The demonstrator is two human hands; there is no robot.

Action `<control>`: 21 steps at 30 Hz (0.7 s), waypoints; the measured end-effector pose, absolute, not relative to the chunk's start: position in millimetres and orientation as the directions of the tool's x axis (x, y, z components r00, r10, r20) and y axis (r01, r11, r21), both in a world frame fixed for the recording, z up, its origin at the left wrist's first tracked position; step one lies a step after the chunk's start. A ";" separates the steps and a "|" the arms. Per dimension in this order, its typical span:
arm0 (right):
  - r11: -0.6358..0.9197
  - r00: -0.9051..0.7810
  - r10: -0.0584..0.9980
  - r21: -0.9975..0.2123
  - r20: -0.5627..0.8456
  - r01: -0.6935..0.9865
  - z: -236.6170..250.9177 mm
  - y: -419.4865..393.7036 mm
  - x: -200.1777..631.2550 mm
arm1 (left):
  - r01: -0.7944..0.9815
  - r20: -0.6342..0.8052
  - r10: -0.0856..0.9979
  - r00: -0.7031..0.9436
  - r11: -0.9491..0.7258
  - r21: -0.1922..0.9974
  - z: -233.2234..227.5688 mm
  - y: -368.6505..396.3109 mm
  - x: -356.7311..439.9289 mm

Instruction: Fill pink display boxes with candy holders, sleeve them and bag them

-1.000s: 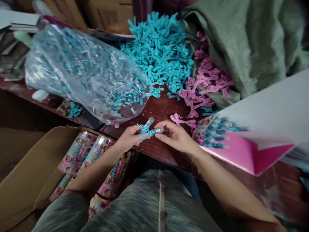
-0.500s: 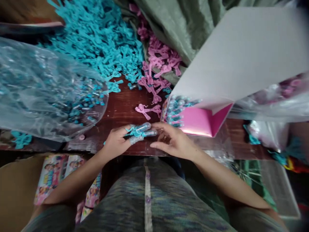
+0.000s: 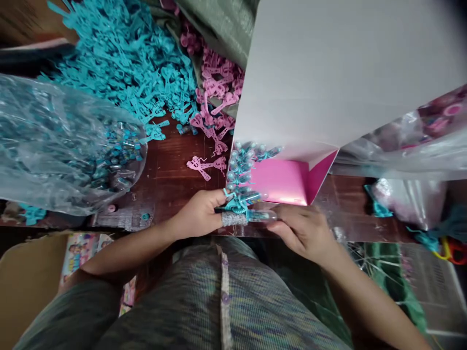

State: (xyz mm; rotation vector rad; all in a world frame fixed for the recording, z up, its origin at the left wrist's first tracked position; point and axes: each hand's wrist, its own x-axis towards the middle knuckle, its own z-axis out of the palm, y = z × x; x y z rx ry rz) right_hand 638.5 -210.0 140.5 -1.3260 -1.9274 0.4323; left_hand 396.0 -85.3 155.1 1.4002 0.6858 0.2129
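Bench [image 3: 168, 160] wood, dark red, is left showing as a strip between the clear plastic bag [image 3: 65, 150] on the left and the white box [image 3: 292, 82] on the right. That strip is hemmed at the back by a turquoise heap [image 3: 127, 63] and pink pieces [image 3: 219, 78], and is interrupted by a loose pink piece [image 3: 207, 166]. Both hands are held near the front edge, just before the box's open side; its pink inner panel [image 3: 282, 182] is left largely uncovered, with capped tubes [image 3: 241, 165] gathered at its left end.

Turquoise fittings [image 3: 238, 204] are gripped by the left hand [image 3: 204, 214], its thumb and fingers closed. From them two tubes are pointed rightward — slim, see-through, round-ended. The lower, a clear tube [image 3: 260, 216], is pinched at its domed tip by the right hand [image 3: 304, 231], fingers curled, thumb underneath; its contents cannot be made out.
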 end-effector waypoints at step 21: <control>0.100 -0.125 0.991 -0.389 -0.042 0.916 90.0 -126.0 713.2 | 0.209 0.129 0.302 0.945 -0.856 0.473 108.8 -5.4 441.1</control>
